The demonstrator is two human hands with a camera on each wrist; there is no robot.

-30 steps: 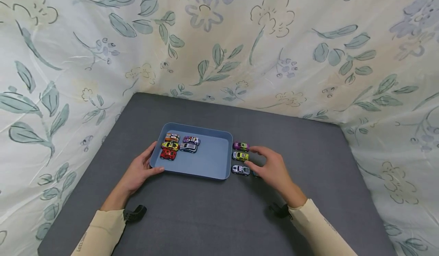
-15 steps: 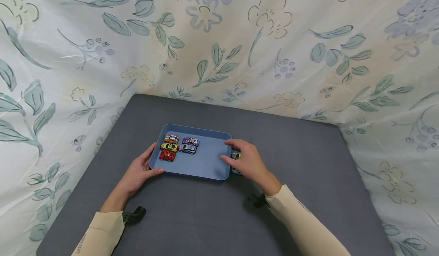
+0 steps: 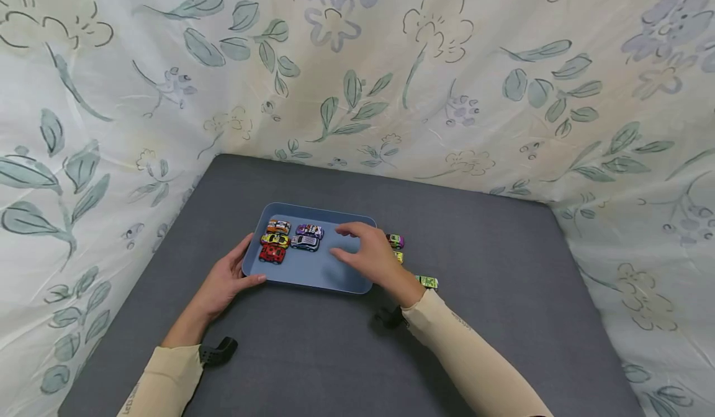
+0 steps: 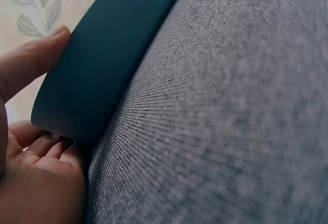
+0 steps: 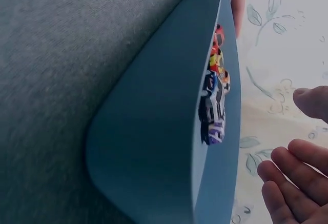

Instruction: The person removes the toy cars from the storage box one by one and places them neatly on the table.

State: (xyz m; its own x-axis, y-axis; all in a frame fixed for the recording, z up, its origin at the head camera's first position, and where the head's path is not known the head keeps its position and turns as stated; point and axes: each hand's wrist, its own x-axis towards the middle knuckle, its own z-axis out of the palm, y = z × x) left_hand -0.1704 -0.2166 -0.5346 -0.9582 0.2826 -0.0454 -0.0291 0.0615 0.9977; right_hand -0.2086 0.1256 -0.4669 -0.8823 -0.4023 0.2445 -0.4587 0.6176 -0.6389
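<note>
- Currently, left hand (image 3: 223, 280), one: thumb on the near side of the tray (image 3: 304, 272), fingers at its left end; I log it as gripping that corner, and my left wrist view agrees.
- Right hand (image 3: 371, 257), one: above the tray's right part, thumb and fingers spread apart in a loose curve, a gap between them.
- Tray, one: blue, low-walled, round-cornered, flat on the table (image 3: 313, 355), between my two wrist feeds.
- Left column in the tray, far to near: orange car (image 3: 278, 226), yellow car (image 3: 275, 241), red car (image 3: 272, 254), set close together.
- Second column, just right of the first: purple car (image 3: 310, 231), with silver car (image 3: 305, 243) on its near side.
- Outside, right of the tray: magenta car (image 3: 395, 241) and lime car (image 3: 399, 257), both partly hidden from me by the right hand; green car (image 3: 427, 282), nearer the person, one end covered by the wrist.
- Sleeves (image 3: 167, 373), two: beige, with a black bracket (image 3: 219, 352) at each cuff.
- Cloth (image 3: 357, 51): pale, printed with leaves and flowers, behind the table and along its sides.
</note>
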